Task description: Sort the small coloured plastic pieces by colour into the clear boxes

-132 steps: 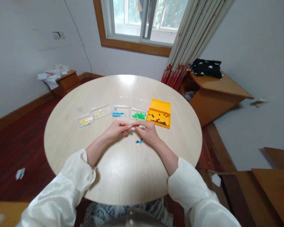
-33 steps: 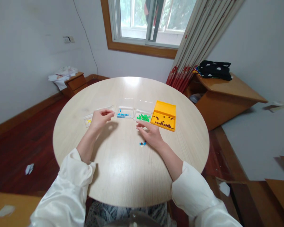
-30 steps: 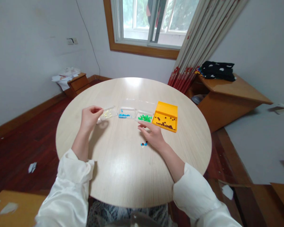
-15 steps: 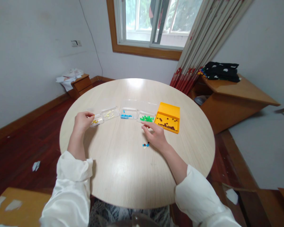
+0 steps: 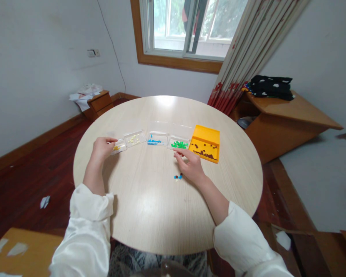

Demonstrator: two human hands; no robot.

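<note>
Small blue and brown pieces (image 5: 178, 177) lie on the round table (image 5: 147, 223), just nearside of the right hand (image 5: 192, 165). Its thumb and index tips sit slightly apart; can't tell if it has hold of anything. Left hand (image 5: 102, 149) hovers at the leftmost of 4 clear boxes, over yellow pieces (image 5: 117, 148); fingertips close together, exact gap and contents unclear. Green pieces (image 5: 179, 145) sit in the rightmost clear box, beside the open orange case (image 5: 207, 133).

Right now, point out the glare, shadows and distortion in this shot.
Head view: window glare on the far part of the round table; soft shadow beside the left hand; wide-angle stretch leans the wooden cabinet at the right; the small pieces near the right hand too small to read sharply.
</note>
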